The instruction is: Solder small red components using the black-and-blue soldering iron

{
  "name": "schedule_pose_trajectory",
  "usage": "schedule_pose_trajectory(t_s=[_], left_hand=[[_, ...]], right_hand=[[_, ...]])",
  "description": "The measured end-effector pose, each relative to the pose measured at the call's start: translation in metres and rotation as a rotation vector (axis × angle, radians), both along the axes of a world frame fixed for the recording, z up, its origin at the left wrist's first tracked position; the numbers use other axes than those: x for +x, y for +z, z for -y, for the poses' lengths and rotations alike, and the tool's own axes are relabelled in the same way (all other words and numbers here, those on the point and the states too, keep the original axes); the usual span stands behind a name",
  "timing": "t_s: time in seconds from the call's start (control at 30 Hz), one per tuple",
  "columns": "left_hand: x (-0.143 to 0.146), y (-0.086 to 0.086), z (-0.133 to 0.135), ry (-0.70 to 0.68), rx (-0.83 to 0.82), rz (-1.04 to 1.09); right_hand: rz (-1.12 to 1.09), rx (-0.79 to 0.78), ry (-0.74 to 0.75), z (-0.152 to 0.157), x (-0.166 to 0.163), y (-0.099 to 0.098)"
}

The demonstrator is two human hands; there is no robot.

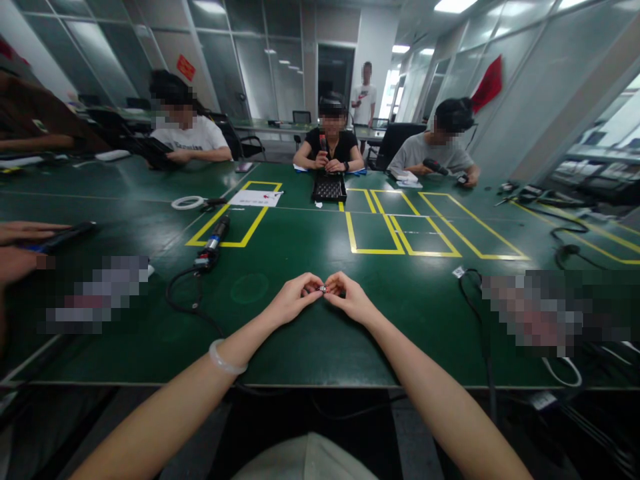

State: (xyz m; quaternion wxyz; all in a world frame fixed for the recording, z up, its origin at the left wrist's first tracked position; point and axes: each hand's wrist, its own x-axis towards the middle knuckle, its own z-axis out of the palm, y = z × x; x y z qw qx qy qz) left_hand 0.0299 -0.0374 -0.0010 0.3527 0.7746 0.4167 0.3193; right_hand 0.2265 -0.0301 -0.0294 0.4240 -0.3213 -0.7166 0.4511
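Above the green table [300, 360], near its front edge, my left hand [296, 297] and my right hand [349, 297] meet fingertip to fingertip. Pinched between them is a small part [323, 289] with a whitish, metallic middle and a touch of red; its kind is too small to make out. Both hands are closed on it, the fingers curled and the thumbs toward me. A pale bracelet [226, 359] circles my left wrist. To the left of my hands lies a cylindrical electric screwdriver [214, 241] with a black cable.
Yellow tape rectangles [375, 252] mark the table. Beyond them are a black tray [329, 188], a white sheet [255, 198] and a white ring-shaped roll [188, 202]. Black cables [477, 310] run at the right. Several people sit around the table; another person's hands [23, 257] are at the left.
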Motion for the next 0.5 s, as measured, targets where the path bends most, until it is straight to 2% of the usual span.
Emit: schedule_pose_trajectory(t_s=[0.33,0.5], left_hand=[[-0.0007,-0.0012,0.0002,-0.032,0.034,-0.005],[-0.0011,-0.0016,0.0004,-0.019,0.009,-0.044]], right_hand=[[0.003,-0.121,0.018,-0.005,0.0025,-0.0043],[0.118,-0.069,-0.014,-0.0039,0.0044,0.0001]])
